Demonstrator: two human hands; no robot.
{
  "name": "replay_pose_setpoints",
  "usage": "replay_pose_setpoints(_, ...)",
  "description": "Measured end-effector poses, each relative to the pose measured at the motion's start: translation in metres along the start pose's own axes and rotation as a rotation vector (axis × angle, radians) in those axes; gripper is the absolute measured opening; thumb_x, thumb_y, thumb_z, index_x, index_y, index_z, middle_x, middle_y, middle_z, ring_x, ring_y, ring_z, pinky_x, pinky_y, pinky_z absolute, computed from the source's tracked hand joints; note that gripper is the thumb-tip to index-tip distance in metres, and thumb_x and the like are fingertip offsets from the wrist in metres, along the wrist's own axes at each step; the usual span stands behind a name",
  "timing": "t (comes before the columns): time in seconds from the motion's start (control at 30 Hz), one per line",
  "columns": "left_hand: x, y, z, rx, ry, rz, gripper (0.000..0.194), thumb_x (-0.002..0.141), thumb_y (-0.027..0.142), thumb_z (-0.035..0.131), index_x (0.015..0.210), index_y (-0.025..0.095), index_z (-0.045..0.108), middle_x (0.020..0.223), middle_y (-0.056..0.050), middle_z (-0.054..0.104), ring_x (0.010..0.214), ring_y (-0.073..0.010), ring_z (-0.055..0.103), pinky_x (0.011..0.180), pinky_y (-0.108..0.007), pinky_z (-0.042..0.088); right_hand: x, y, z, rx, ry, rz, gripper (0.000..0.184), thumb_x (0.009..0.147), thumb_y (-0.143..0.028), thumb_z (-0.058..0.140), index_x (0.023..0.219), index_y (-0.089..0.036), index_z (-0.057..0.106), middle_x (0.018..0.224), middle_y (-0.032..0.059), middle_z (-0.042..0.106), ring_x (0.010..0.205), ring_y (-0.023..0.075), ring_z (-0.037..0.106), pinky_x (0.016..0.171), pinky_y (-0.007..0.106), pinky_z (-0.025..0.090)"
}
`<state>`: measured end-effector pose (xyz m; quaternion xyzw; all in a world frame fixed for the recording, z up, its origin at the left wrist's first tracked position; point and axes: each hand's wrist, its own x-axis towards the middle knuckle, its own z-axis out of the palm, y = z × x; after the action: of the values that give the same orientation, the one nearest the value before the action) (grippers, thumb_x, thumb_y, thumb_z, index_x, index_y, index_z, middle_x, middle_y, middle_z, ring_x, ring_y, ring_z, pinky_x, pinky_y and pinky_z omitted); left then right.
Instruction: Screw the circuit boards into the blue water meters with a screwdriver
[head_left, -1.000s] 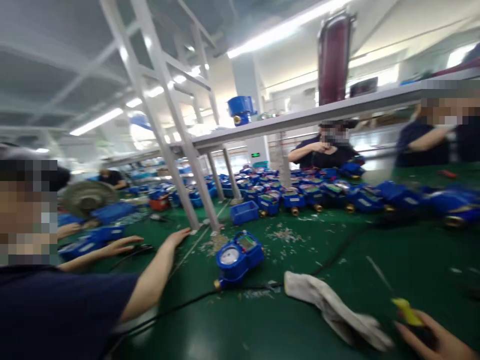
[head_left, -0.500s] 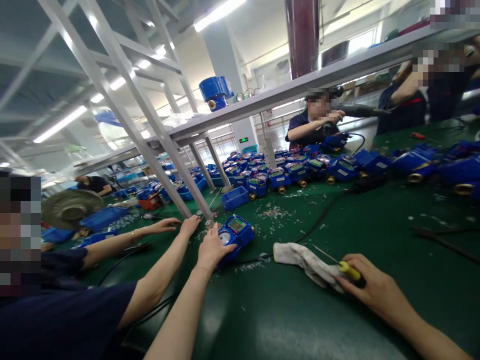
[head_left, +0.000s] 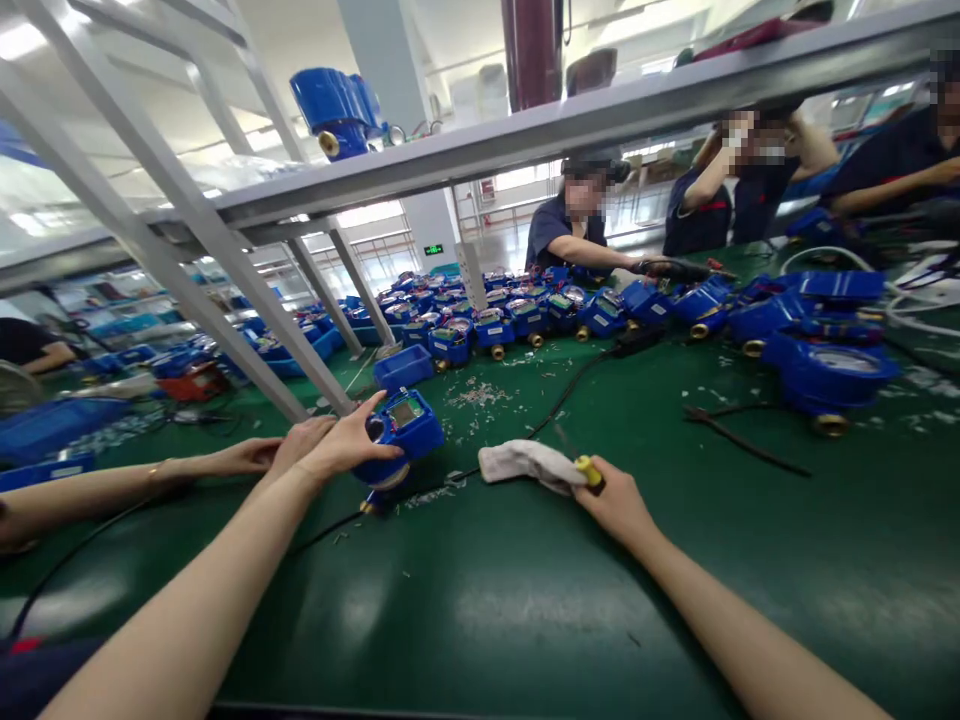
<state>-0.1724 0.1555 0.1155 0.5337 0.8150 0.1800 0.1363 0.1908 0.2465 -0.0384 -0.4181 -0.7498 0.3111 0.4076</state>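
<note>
My left hand (head_left: 346, 441) grips a blue water meter (head_left: 401, 432) and holds it tilted, its brass end just above the green table (head_left: 525, 590). My right hand (head_left: 616, 502) is closed round a screwdriver with a yellow handle (head_left: 587, 470); its thin shaft points up and away. The hand sits at the near end of a crumpled white cloth (head_left: 525, 461). A black cable (head_left: 345, 520) runs under the meter toward the left.
A co-worker's two arms (head_left: 172, 468) reach in from the left beside my left hand. Rows of blue meters (head_left: 525, 315) fill the back; more meters (head_left: 821, 365) lie at the right. Slanted white frame legs (head_left: 247, 330) and a small blue tray (head_left: 403, 367) stand behind.
My left hand came in, took hold of the blue meter and lifted it onto its edge. My right hand moved forward with the screwdriver to the cloth. The view tilted down.
</note>
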Motion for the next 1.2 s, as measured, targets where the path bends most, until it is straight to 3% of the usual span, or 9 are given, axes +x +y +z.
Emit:
replay_pose_setpoints(0.13,-0.013,0.03,0.002,-0.039,-0.146,0.084,0.101,0.056,0.042,0.077,0.142,0.021,0.028,0.127,-0.01,0.058,0.114,-0.0305,0.056,0.097,-0.038,0.044,0.01,0.016,-0.024,0.164,0.226,0.195,0.027,0.062,-0.043,0.053,0.073,-0.018,0.05,0.061,0.0012,0.053,0.054,0.016,0.047,0.051,0.026,0.039)
replay_pose_setpoints(0.3,-0.022,0.046,0.016,-0.104,-0.291,0.217,0.103,0.056,0.038,0.078,0.142,0.023,0.024,0.132,-0.007,0.055,0.12,-0.0252,0.052,0.101,-0.035,0.041,0.011,0.023,-0.034,0.382,0.328,0.327,0.034,0.058,-0.044,0.059,0.076,-0.018,0.046,0.055,-0.0021,0.047,0.044,0.0138,0.044,0.038,0.024,0.037)
replay_pose_setpoints(0.5,-0.04,0.072,0.006,-0.138,-0.408,0.503,0.103,0.054,0.032,0.081,0.141,0.026,0.025,0.143,-0.007,0.041,0.128,-0.0237,0.043,0.11,-0.038,0.031,0.014,0.02,-0.033,0.447,0.34,0.349,0.033,0.056,-0.04,0.064,0.075,-0.018,0.048,0.057,-0.0017,0.05,0.045,0.0128,0.046,0.039,0.022,0.038)
replay_pose_setpoints(0.63,-0.061,0.096,0.001,-0.029,-0.415,0.609,0.099,0.057,0.029,0.078,0.14,0.03,0.024,0.141,-0.004,0.042,0.127,-0.023,0.043,0.11,-0.037,0.031,0.014,0.022,-0.032,0.423,0.316,0.342,0.03,0.058,-0.038,0.063,0.075,-0.018,0.048,0.056,-0.0022,0.05,0.045,0.0125,0.045,0.04,0.022,0.037)
replay_pose_setpoints(0.77,-0.082,0.111,0.015,0.109,-0.441,0.758,0.098,0.053,0.026,0.077,0.137,0.035,0.029,0.134,-0.001,0.046,0.123,-0.0242,0.045,0.108,-0.039,0.035,0.013,0.025,-0.032,0.368,0.307,0.328,0.027,0.061,-0.037,0.062,0.074,-0.018,0.049,0.057,-0.0018,0.051,0.046,0.013,0.045,0.042,0.023,0.036)
replay_pose_setpoints(0.87,-0.096,0.116,0.034,0.211,-0.499,0.812,0.1,0.048,0.026,0.077,0.136,0.036,0.031,0.132,-0.003,0.047,0.122,-0.0287,0.046,0.109,-0.05,0.03,0.014,0.025,-0.033,0.315,0.297,0.306,0.024,0.06,-0.036,0.062,0.071,-0.018,0.051,0.059,-0.0004,0.053,0.049,0.0135,0.046,0.047,0.024,0.036)
replay_pose_setpoints(1.0,-0.116,0.117,0.056,0.282,-0.427,0.78,0.095,0.053,0.023,0.069,0.138,0.035,0.028,0.134,-0.006,0.046,0.122,-0.0312,0.045,0.11,-0.061,0.021,0.014,0.023,-0.033,0.276,0.273,0.288,0.022,0.059,-0.035,0.062,0.068,-0.018,0.051,0.06,-0.0002,0.052,0.052,0.0138,0.046,0.051,0.025,0.035)
replay_pose_setpoints(1.13,-0.134,0.111,0.079,0.232,-0.214,0.543,0.089,0.058,0.024,0.064,0.14,0.025,0.028,0.133,-0.011,0.047,0.121,-0.0294,0.046,0.105,-0.052,0.036,0.011,0.017,-0.032,0.326,0.219,0.283,0.02,0.061,-0.033,0.06,0.069,-0.018,0.049,0.059,-0.0018,0.05,0.051,0.0128,0.044,0.051,0.025,0.034)
replay_pose_setpoints(1.2,-0.138,0.105,0.089,0.192,-0.167,0.403,0.086,0.06,0.028,0.064,0.139,0.02,0.031,0.133,-0.013,0.047,0.122,-0.0296,0.044,0.104,-0.05,0.038,0.008,0.011,-0.032,0.377,0.167,0.273,0.019,0.061,-0.031,0.059,0.07,-0.018,0.049,0.06,-0.0022,0.05,0.052,0.0124,0.044,0.051,0.024,0.034)
